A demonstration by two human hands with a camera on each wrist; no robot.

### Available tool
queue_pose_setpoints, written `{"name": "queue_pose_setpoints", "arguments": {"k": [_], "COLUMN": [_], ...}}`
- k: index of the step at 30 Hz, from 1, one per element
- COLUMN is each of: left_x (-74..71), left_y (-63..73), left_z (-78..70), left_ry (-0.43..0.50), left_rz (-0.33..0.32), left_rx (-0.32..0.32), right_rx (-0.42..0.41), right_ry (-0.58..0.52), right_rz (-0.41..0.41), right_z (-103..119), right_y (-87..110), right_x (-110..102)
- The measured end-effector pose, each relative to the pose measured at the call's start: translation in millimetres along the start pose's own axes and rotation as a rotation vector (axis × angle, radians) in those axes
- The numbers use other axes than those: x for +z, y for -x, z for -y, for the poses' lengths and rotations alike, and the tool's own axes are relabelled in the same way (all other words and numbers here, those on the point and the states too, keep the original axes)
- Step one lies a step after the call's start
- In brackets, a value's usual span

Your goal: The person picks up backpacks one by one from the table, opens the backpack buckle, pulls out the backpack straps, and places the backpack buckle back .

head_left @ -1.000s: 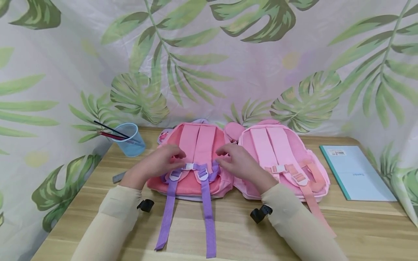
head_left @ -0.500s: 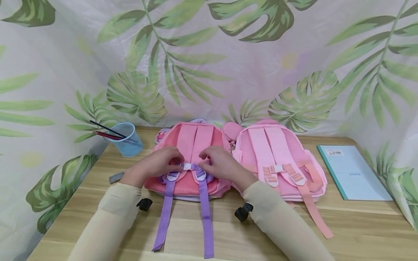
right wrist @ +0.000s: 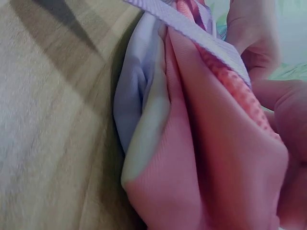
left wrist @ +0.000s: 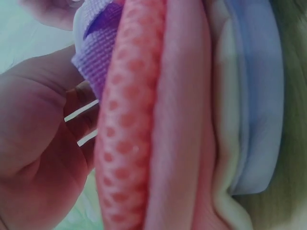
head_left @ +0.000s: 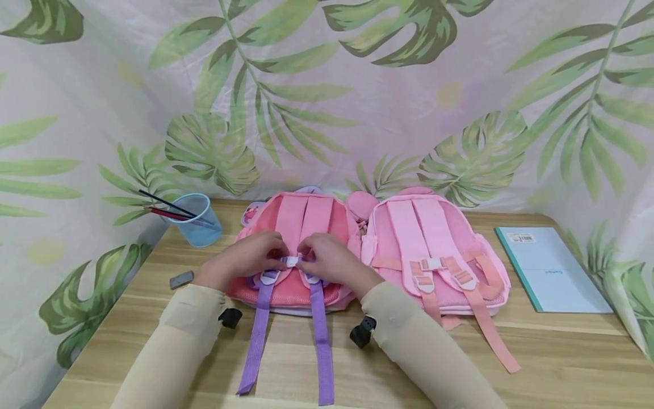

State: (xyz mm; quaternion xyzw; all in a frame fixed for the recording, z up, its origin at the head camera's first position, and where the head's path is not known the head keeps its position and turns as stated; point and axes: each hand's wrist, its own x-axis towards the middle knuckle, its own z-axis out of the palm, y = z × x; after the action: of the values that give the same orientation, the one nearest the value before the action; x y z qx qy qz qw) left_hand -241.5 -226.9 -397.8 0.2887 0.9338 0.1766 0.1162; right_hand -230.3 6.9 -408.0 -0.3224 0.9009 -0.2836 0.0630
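A coral-pink backpack [head_left: 319, 213] lies strap side up on the wooden table, two purple webbing straps [head_left: 322, 352] trailing toward me. Across its shoulder straps sits a small white buckle [head_left: 292, 261] on a purple band. From the left, my left hand [head_left: 251, 255] pinches the buckle's end between thumb and fingers. My right hand [head_left: 329, 258] pinches the other end, its fingers curled. The left wrist view has the left palm [left wrist: 43, 134] beside the bag's mesh edge [left wrist: 127, 120]. In the right wrist view the right hand [right wrist: 288, 120] is partly hidden behind the bag's side.
Close on the right lies a light pink backpack [head_left: 378, 227] with peach straps and a fastened white buckle [head_left: 431, 263]. A blue notebook [head_left: 554, 270] is at far right. At left stand a blue mesh pen cup [head_left: 201, 227] with pencils and a small grey block [head_left: 181, 279].
My right hand has moved left from the bag's right side to the white buckle. The left hand has closed in on the buckle's left end. The light pink backpack is less covered.
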Motion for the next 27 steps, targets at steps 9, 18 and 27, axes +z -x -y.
{"name": "queue_pose_setpoints", "arguments": {"k": [9,18,27], "left_x": [-1.3,-3.5,-6.7], "left_y": [3.2,-0.4,5.4], "left_z": [2.6,-1.0,2.8], "left_ry": [-0.007,-0.024,0.019], "left_rz": [-0.002,-0.028,-0.006], "left_rx": [0.024,0.091,0.037], "right_rx": [0.054,0.073,0.027], "right_ry": [0.069,0.093,0.067], "right_rz": [-0.002,-0.050,-0.051], "right_z": [7,8,3], "right_y": [-7.9,-6.4,-8.6], "right_x": [8,13,20]}}
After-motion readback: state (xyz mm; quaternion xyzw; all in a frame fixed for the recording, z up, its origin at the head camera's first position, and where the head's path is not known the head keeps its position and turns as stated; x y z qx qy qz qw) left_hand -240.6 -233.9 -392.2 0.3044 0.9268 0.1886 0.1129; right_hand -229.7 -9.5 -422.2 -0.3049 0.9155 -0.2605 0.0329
